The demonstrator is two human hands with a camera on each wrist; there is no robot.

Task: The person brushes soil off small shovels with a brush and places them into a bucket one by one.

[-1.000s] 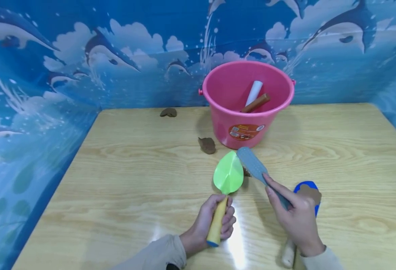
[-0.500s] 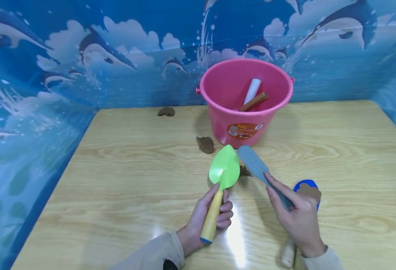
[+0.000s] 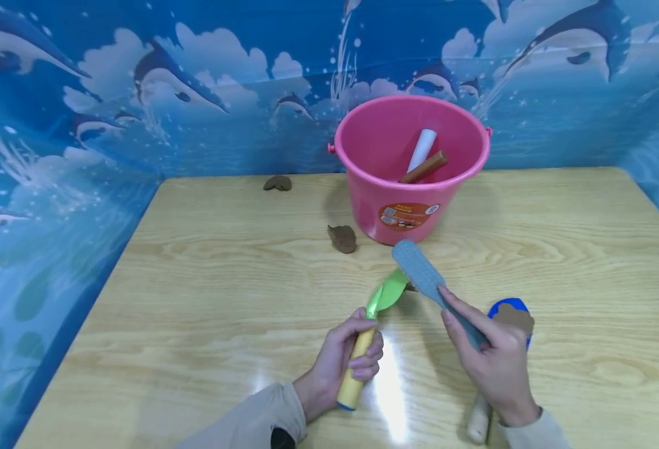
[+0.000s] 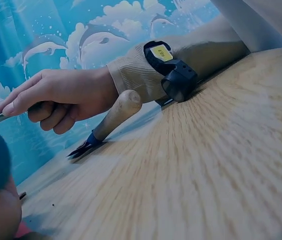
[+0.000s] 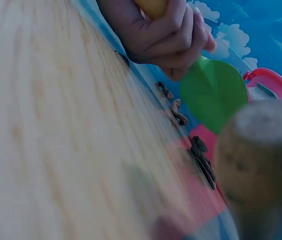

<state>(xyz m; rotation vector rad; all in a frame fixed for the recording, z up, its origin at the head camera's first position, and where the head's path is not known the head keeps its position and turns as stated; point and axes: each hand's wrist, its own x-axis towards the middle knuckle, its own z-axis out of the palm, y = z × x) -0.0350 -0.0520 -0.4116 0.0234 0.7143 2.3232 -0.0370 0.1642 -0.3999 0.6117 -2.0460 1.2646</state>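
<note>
A trowel with a glossy green leaf-shaped blade and a smooth yellow rod handle (image 3: 388,294) is in the left hand (image 3: 333,358), whose fingers wrap round the handle just below the neck. The blade is tilted edge-up above the pale wood-grain table (image 3: 194,299). It looks light and fairly stiff, perhaps a little slick on the painted face — the handle is the sound place to hold it, high up near the neck for control of the tip.

The right hand (image 3: 492,355) pinches a flat blue-grey paddle-shaped tool with a textured face (image 3: 420,269) by its narrower shank. It seems thin and light, and that shank should give the firmer hold. Its far end lies beside the trowel's tip (I cannot tell whether they touch). Between them a dark brown irregular piece (image 3: 411,287) sits on the table, mostly hidden; it is likely soft or crumbly, better scooped from below than squeezed.

Under the right hand lies a blue-bladed trowel with a pale wooden handle (image 3: 479,419), a brown flat lump (image 3: 514,319) on its blade. A pink plastic bucket (image 3: 365,199) stands beyond.
</note>
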